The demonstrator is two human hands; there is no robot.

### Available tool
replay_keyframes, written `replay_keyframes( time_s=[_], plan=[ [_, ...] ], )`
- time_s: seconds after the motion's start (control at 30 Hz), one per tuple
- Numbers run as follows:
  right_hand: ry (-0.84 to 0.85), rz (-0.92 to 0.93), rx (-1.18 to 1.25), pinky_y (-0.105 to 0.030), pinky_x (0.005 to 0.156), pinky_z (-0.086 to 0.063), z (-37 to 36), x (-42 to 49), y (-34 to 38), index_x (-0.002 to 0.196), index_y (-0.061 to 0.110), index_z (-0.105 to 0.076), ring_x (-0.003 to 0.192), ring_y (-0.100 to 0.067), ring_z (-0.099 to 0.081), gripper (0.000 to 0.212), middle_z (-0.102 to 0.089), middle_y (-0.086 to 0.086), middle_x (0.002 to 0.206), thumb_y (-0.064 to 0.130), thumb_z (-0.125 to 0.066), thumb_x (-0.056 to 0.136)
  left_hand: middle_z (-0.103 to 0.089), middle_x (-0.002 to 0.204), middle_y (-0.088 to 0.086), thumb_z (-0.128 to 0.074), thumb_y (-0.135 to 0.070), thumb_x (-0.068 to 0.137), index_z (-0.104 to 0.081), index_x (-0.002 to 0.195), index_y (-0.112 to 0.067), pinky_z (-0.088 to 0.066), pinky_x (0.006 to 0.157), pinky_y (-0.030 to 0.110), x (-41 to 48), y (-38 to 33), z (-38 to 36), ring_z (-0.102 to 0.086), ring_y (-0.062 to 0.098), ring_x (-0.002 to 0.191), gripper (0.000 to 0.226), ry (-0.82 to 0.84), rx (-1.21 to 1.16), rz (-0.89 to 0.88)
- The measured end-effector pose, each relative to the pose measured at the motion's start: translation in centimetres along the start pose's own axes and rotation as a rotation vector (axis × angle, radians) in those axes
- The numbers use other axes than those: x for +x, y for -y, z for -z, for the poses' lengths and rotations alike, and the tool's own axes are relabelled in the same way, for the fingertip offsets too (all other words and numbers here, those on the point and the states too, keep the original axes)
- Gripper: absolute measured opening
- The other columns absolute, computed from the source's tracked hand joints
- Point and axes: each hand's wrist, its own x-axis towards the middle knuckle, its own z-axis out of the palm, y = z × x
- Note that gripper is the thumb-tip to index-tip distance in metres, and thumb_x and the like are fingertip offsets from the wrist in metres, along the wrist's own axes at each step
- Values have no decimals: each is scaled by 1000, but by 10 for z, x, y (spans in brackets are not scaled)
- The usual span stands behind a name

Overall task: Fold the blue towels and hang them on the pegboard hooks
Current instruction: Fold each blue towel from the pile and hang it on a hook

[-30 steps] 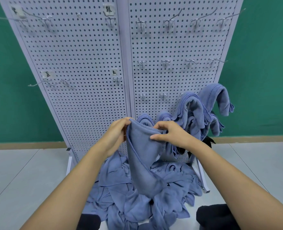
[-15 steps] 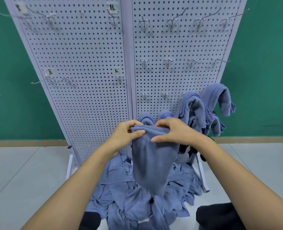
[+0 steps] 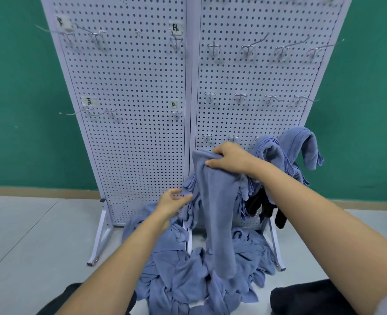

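Observation:
My right hand (image 3: 230, 160) grips the top of a folded blue towel (image 3: 217, 212), which hangs long and narrow in front of the white pegboard (image 3: 138, 133). The towel's top is level with the lowest row of hooks (image 3: 233, 138) on the right panel. My left hand (image 3: 172, 202) is lower and to the left, fingers relaxed, its fingertips near hung towels (image 3: 189, 189) behind the held one. More folded blue towels (image 3: 299, 148) hang on hooks at the lower right. A heap of loose blue towels (image 3: 188, 276) lies on the floor.
Bare hooks (image 3: 248, 50) run across the upper and middle rows of the pegboard, with paper labels (image 3: 176, 28) on the left panel. Dark cloths (image 3: 265, 205) hang below the blue ones. The board's metal feet (image 3: 99, 242) stand on a grey floor before a green wall.
My left hand has let go of the towel's top and dropped down to the left. My right hand has lifted the towel toward the lowest hooks. The view has moved closer to the board.

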Motion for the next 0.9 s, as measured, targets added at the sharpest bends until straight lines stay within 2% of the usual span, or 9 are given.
replay_keyframes(
  time_s=[0.13,0.27,0.37,0.43,0.5,0.57,0.67,0.77,0.9],
  plan=[
    [-71,18,115,-25,50,-24,29,-12,19,59,16,-35,53,-12,-30,43,-33,1,57,28,-62,90,-57,92,4,-73,-36,81,-51,123,-11,-45,59,27,-18,30,-8,-49,15,69,53,95,-178,215],
    [-155,36,341,-23,54,-37,67,-28,32,68,8,-54,54,-11,-46,30,-51,-1,63,26,-64,90,-50,52,-1,-76,-50,64,-58,83,-13,-32,47,25,-37,47,-13,-42,14,41,45,197,-431,350],
    [-262,33,527,-25,65,-51,92,-42,28,94,1,-67,69,-12,-62,26,-68,-7,82,26,-65,90,-71,80,10,-66,-53,74,-76,79,-9,-53,71,38,-42,55,-14,-68,26,69,45,259,-765,450],
    [-305,32,622,-28,72,-54,103,-50,15,96,4,-69,74,-13,-67,23,-72,-7,87,25,-64,90,-70,99,13,-67,-51,78,-75,92,-7,-48,91,39,-45,58,-16,-66,29,90,48,277,-915,444],
    [-329,-6,679,-28,70,-54,106,-56,-6,94,4,-69,73,-13,-66,22,-72,-7,85,25,-64,91,-71,89,11,-65,-44,80,-74,92,-7,-56,77,33,-43,54,-13,-68,26,78,40,317,-995,374],
    [-347,-76,750,-24,62,-54,103,-64,-33,95,1,-67,69,-14,-64,23,-70,-7,80,24,-63,91,-74,85,12,-61,-37,85,-75,91,-7,-58,62,31,-38,39,-5,-71,26,72,33,291,-900,314],
    [-364,-180,796,-23,59,-51,88,-76,-78,98,-3,-65,70,-17,-60,28,-67,-10,80,24,-64,90,-72,105,12,-66,-27,83,-68,111,-8,-55,77,35,-29,16,16,-68,24,95,34,243,-651,247],
    [-293,-258,778,-23,56,-49,64,-86,-117,94,-4,-66,66,-15,-61,30,-68,-12,81,26,-65,89,-70,111,14,-67,-27,83,-63,117,-5,-57,74,32,-19,-3,39,-66,24,99,40,174,-341,113],
    [-151,-358,646,-33,61,-35,36,-98,-146,99,-9,-59,72,-23,-45,70,-55,-15,81,54,-75,72,-70,101,6,-61,-34,89,-60,110,-13,-53,72,34,-17,-33,60,-65,20,93,30,138,-24,-35]
  ],
)
